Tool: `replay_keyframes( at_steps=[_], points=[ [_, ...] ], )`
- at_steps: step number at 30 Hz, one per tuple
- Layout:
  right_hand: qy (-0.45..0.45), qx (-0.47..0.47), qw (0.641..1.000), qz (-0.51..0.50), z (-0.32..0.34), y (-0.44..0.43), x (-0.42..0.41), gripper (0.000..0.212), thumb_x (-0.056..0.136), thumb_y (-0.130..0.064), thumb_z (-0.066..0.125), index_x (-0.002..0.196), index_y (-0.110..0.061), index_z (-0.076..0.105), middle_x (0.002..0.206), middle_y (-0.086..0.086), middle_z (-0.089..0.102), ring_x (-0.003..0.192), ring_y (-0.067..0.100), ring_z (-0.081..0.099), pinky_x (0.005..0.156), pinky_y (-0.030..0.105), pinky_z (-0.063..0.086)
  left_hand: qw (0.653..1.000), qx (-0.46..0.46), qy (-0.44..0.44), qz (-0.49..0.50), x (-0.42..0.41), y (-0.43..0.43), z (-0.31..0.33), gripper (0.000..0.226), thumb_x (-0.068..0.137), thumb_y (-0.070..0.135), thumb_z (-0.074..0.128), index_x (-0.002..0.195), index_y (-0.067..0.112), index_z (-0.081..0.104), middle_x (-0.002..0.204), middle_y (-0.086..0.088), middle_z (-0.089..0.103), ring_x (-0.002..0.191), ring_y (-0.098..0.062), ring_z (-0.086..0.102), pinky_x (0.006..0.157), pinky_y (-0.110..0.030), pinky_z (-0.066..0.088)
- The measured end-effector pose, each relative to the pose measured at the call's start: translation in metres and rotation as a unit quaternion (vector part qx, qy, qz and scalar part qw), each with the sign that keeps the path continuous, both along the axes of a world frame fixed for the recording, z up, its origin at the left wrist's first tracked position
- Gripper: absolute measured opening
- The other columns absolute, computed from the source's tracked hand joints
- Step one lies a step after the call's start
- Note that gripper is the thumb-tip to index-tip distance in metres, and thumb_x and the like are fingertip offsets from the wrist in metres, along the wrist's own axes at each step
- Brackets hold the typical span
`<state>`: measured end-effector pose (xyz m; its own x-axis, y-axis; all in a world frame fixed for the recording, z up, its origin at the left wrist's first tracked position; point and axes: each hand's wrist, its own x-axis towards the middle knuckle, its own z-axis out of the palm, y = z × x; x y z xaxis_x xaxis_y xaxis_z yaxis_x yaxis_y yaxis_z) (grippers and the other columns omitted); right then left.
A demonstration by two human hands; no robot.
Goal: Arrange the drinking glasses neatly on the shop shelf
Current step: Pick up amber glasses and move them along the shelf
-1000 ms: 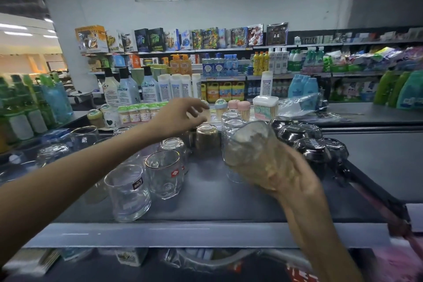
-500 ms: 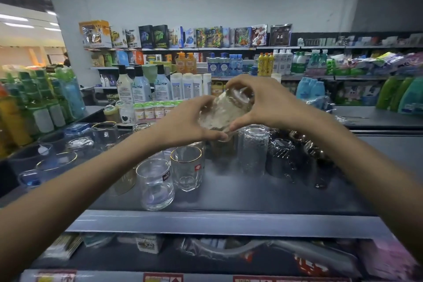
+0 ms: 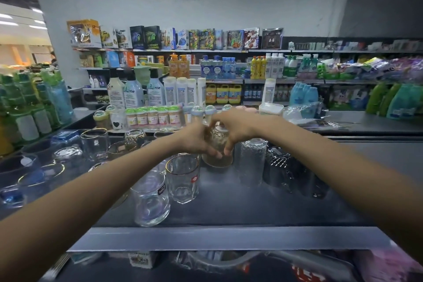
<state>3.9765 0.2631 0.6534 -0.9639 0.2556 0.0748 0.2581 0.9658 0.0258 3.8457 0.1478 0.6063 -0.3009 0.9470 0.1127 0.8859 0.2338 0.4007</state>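
Observation:
An amber-tinted drinking glass [image 3: 218, 147] stands upside down near the middle of the dark shop shelf [image 3: 229, 204]. My left hand [image 3: 194, 139] grips its left side and my right hand [image 3: 235, 126] grips its top and right side. To its right stands a textured clear glass [image 3: 251, 162], then several dark smoked glasses [image 3: 288, 171]. In front and to the left are a gold-rimmed glass [image 3: 183, 178] and a plain clear tumbler [image 3: 151, 199]. More clear glasses [image 3: 95, 144] crowd the shelf's left part.
A row of small jars [image 3: 152, 118] and tall lotion bottles [image 3: 135, 94] lines the back of the shelf. Green and blue bottles [image 3: 34, 103] stand at the left. The shelf's pale front edge [image 3: 206, 238] runs below; goods lie on the lower shelf.
The amber glass was carried from my right hand, near the front, up into both hands, and has now come down onto the shelf behind the gold-rimmed glass.

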Motion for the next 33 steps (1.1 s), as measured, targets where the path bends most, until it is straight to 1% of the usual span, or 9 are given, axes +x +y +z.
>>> replay_keyframes(
  at_steps=[4,7,13,18,22,25,28,31,33],
  points=[
    [-0.031,-0.017,0.999,-0.01,-0.012,0.003,-0.005,0.092,0.062,-0.033,0.097,0.142,-0.02,0.053,0.138,0.005,0.059,0.124,0.027,0.056,0.094,0.031,0.044,1.0,-0.018,0.003,0.005,-0.009,0.012,-0.01,0.049,0.057,0.044,0.099,0.091,0.024,0.071,0.089,0.002,0.073,0.081,-0.018,0.066,0.067,-0.028,0.047],
    [-0.045,-0.022,0.999,-0.013,-0.018,0.004,-0.008,0.096,0.062,-0.031,0.098,0.144,-0.015,0.05,0.139,0.008,0.058,0.125,0.029,0.055,0.094,0.032,0.046,0.996,-0.055,0.053,0.04,-0.01,0.016,-0.014,0.052,0.051,0.061,0.095,0.078,0.027,0.066,0.08,0.009,0.07,0.078,-0.015,0.065,0.067,-0.031,0.046],
    [-0.068,-0.002,0.998,-0.013,-0.025,-0.001,-0.01,0.085,0.057,-0.035,0.1,0.127,-0.008,0.06,0.12,0.008,0.066,0.109,0.029,0.063,0.085,0.033,0.054,0.987,-0.086,0.125,0.051,-0.007,0.018,-0.026,0.077,0.046,0.081,0.082,0.098,0.026,0.067,0.08,0.013,0.07,0.092,-0.018,0.063,0.094,-0.046,0.036],
    [-0.076,0.007,0.997,-0.012,-0.032,-0.002,-0.009,0.08,0.056,-0.031,0.1,0.124,-0.015,0.061,0.12,0.004,0.069,0.109,0.026,0.064,0.086,0.035,0.054,0.992,-0.094,0.089,0.013,-0.004,0.02,-0.022,0.057,0.058,0.063,0.091,0.088,0.022,0.066,0.085,0.005,0.072,0.086,-0.019,0.064,0.081,-0.034,0.047],
    [-0.08,0.033,0.996,-0.014,-0.029,-0.007,-0.004,0.077,0.065,-0.028,0.096,0.13,-0.015,0.057,0.126,0.006,0.066,0.115,0.028,0.061,0.089,0.034,0.049,0.993,-0.091,0.075,-0.009,-0.002,0.016,-0.014,0.041,0.066,0.049,0.093,0.086,0.023,0.067,0.079,0.006,0.069,0.077,-0.017,0.063,0.062,-0.024,0.041],
    [-0.012,0.061,0.998,-0.004,-0.012,-0.015,0.013,0.068,0.079,-0.024,0.087,0.139,-0.016,0.055,0.136,0.006,0.063,0.123,0.027,0.058,0.095,0.034,0.046,0.988,-0.087,0.13,-0.004,-0.001,0.007,-0.002,0.036,0.072,0.052,0.088,0.076,0.021,0.07,0.075,0.006,0.071,0.072,-0.015,0.064,0.061,-0.025,0.046],
    [0.108,0.036,0.994,-0.005,-0.003,-0.026,0.043,0.051,0.089,-0.025,0.078,0.136,-0.021,0.06,0.136,0.0,0.064,0.124,0.021,0.058,0.104,0.04,0.047,0.988,-0.037,0.151,-0.01,0.001,-0.007,0.011,0.034,0.08,0.05,0.082,0.101,0.026,0.072,0.098,0.008,0.075,0.092,-0.017,0.07,0.084,-0.037,0.057],
    [0.252,-0.06,0.966,-0.022,-0.026,-0.043,0.073,0.041,0.09,-0.018,0.076,0.13,-0.023,0.065,0.122,-0.003,0.069,0.109,0.016,0.064,0.097,0.039,0.052,0.988,0.008,0.151,-0.013,0.021,-0.03,0.018,0.045,0.087,0.048,0.075,0.124,0.023,0.068,0.109,0.003,0.075,0.1,-0.021,0.069,0.09,-0.041,0.057],
    [0.33,-0.122,0.935,-0.049,-0.058,-0.056,0.086,0.038,0.089,-0.01,0.074,0.125,-0.021,0.069,0.113,-0.001,0.072,0.1,0.017,0.068,0.093,0.04,0.055,0.981,0.022,0.192,-0.015,0.04,-0.043,0.016,0.049,0.09,0.05,0.068,0.134,0.029,0.062,0.117,0.002,0.073,0.106,-0.024,0.068,0.09,-0.041,0.057]
  ],
)
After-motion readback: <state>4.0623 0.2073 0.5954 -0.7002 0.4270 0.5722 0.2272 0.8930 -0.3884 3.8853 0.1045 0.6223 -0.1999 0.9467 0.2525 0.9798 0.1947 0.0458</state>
